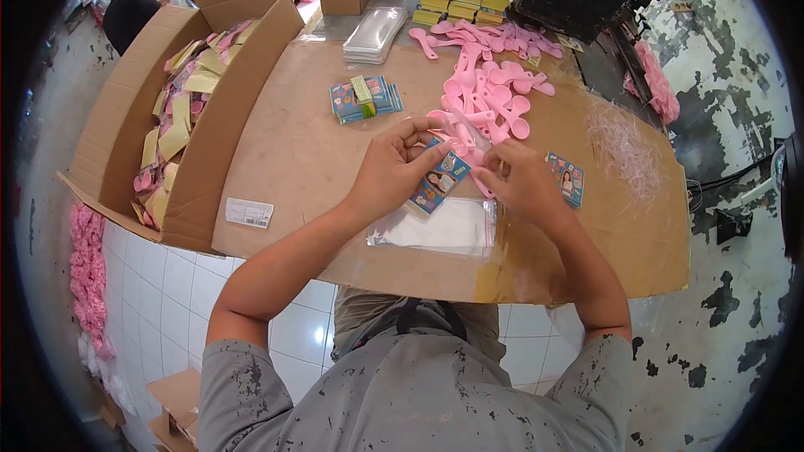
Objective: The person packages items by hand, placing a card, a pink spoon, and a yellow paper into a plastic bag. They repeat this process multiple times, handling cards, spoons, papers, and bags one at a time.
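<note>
1. A blue printed card (pixel 437 187) is tilted in the left grip (pixel 389 161), its thumb and fingers closed on the upper edge.
2. The right grip (pixel 532 184) is just right of that card, fingertips bent together near a pink spoon handle (whether they pinch anything, I cannot tell).
3. Below both grips, partly under the card, lie clear plastic sleeves (pixel 456 230) on the worktop (pixel 285 142).
4. Just right of the right grip, a second card (pixel 567 181), also blue-bordered, lies by itself.
5. Beyond both grips spreads a pile of pink spoons (pixel 502 99), its near end reaching the fingers.
6. Beyond the left grip sits a banded stack of blue cards (pixel 366 100); farther out lies a pile of clear bags (pixel 374 36).
7. Well right of the right grip is a heap of clear shreds (pixel 621 146).
8. Left of the left grip are a white label (pixel 249 213) and, past it, an open carton (pixel 222 130) holding pink-and-cream packets (pixel 176 130).
9. Farthest beyond the grips stand yellow-edged stacks (pixel 462 0).
</note>
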